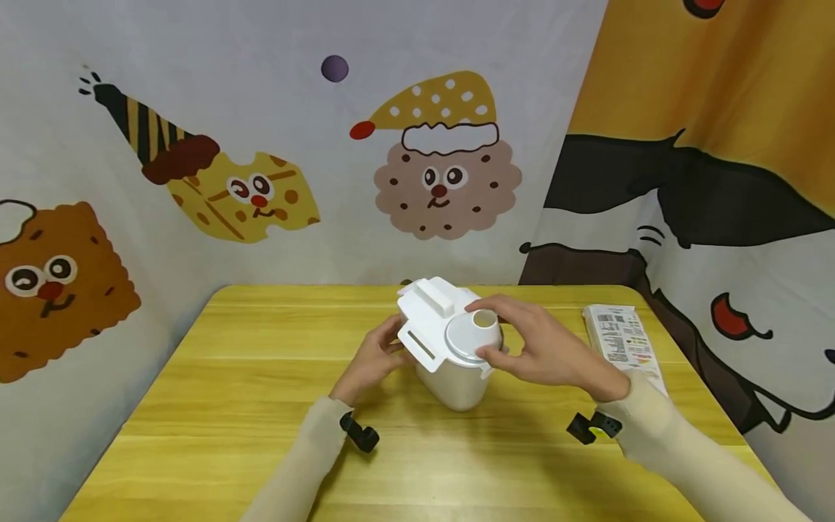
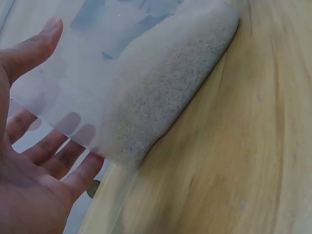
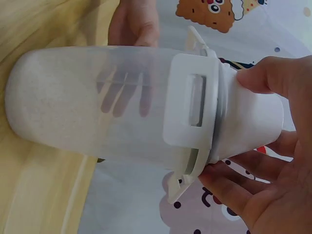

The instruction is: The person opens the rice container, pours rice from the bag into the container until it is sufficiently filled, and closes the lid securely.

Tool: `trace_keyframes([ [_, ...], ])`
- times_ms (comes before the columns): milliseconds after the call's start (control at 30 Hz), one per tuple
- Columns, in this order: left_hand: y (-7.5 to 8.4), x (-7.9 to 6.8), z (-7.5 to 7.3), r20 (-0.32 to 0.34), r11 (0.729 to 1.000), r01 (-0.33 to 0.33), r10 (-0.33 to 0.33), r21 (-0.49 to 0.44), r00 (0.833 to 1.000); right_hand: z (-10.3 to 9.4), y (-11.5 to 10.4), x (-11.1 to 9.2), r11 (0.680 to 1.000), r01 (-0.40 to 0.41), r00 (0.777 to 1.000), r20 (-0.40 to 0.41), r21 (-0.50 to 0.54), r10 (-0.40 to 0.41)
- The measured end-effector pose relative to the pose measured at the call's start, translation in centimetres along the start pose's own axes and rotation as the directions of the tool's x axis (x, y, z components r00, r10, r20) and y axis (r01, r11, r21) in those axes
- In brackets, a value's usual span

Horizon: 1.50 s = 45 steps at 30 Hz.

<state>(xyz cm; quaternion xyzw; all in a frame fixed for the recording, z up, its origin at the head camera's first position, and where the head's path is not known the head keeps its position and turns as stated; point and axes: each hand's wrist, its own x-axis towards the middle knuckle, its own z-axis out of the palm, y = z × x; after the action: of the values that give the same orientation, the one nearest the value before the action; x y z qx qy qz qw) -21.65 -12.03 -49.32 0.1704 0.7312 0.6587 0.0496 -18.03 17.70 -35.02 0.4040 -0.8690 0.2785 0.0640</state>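
Observation:
A translucent rice container [image 1: 453,388] stands on the table, tilted in the head view, with rice [image 2: 161,83] at its bottom. Its white lid [image 1: 420,322] has a raised bar on top and side latches [image 3: 191,100], one of which sticks outward. My right hand [image 1: 548,348] grips the tapered white cap [image 3: 248,114] on the lid, thumb on one side and fingers on the other. At the container's left side is my left hand [image 1: 368,362]. Its fingers [image 2: 61,158] lie extended along the far wall, showing through the plastic, and its thumb stands apart.
A flat white printed box [image 1: 622,341] lies at the right edge of the wooden table [image 1: 261,435]. Behind the table hangs a cloth [image 1: 293,109] with cartoon biscuits, and a patterned curtain [image 1: 750,181] borders the right side.

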Motion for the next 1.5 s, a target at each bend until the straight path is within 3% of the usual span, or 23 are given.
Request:
trace_keyframes([
  [467, -0.2, -0.1, 0.3, -0.026, 1.0, -0.001, 0.001, 0.003, 1.0, -0.1, 0.2, 0.2, 1.0, 0.003, 1.0, 0.013, 0.024, -0.003],
  [800, 0.6, -0.9, 1.8, -0.136, 1.0, 0.021, -0.019, 0.019, 0.991, -1.3, 2.4, 0.4, 0.989, -0.028, 0.996, 0.087, 0.143, 0.016],
  [1033, 1.7, -1.9, 3.2, -0.189, 0.996, 0.026, -0.009, 0.091, 0.982, -1.5, 3.9, 0.8, 0.977, 0.028, 0.993, 0.109, 0.211, -0.052],
  [1267, 1.9, -2.0, 2.7, -0.151, 0.991, 0.046, -0.027, 0.126, 0.988, -1.5, 4.4, 0.8, 0.973, 0.028, 0.992, 0.116, 0.229, -0.055],
  [1500, 1.7, -1.0, 0.7, -0.022, 0.995, 0.042, -0.04, 0.094, 0.999, -1.6, 3.6, 0.3, 0.984, -0.004, 0.996, 0.092, 0.175, -0.012],
])
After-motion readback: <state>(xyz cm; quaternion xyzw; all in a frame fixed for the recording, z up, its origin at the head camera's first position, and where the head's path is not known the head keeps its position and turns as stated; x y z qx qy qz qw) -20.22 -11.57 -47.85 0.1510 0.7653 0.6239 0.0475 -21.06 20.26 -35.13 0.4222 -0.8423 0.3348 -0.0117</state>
